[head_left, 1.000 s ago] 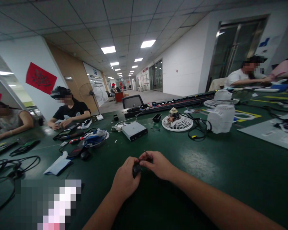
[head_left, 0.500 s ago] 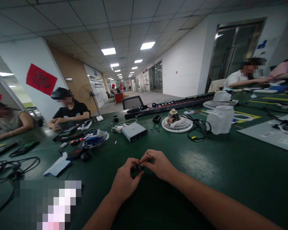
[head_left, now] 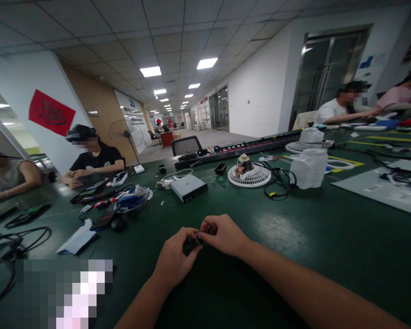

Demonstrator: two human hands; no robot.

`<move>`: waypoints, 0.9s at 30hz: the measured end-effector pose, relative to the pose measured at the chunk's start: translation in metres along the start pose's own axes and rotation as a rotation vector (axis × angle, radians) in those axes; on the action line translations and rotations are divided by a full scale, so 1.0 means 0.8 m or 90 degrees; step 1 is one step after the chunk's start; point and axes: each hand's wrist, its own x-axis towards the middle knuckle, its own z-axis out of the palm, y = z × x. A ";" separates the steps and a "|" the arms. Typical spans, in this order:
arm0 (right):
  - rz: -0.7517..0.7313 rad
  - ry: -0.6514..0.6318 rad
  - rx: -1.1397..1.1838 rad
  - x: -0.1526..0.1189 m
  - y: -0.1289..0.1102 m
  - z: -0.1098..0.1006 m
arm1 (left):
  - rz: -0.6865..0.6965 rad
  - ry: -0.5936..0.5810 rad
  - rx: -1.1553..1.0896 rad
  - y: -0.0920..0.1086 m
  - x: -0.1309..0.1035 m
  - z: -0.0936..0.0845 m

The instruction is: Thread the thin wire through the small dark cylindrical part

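Part [head_left: 189, 243], small and dark, sits between the hands over the tabletop [head_left: 140, 246]: left hand [head_left: 171, 258] grips it, apparently for steadiness; right hand [head_left: 228, 234] pinches its end, likely for fine control.

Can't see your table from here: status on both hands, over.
Left hand holding small dark part. Right hand at its near end, exact grip unclear. Grey box beyond, touching neither hand.

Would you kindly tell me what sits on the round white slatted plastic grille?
A copper-coloured part with a pale top stands on the round white slatted plastic grille; what lies directly beneath it is covered.
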 end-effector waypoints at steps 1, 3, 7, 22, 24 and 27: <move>-0.002 -0.012 0.021 0.000 0.001 0.001 | -0.003 0.003 -0.004 0.000 0.000 0.000; -0.005 -0.046 0.052 0.000 0.004 0.003 | -0.001 0.009 -0.005 0.000 0.001 0.000; -0.002 -0.049 0.037 0.001 0.010 0.002 | 0.019 -0.003 0.012 -0.001 0.000 0.001; 0.086 -0.031 0.041 -0.001 0.002 0.012 | 0.048 -0.004 0.043 -0.006 0.001 0.003; 0.073 -0.030 0.021 -0.001 0.001 0.010 | 0.028 -0.007 0.054 -0.002 0.002 0.002; 0.054 -0.024 0.013 0.000 0.003 0.007 | 0.002 0.007 0.066 0.000 0.003 0.003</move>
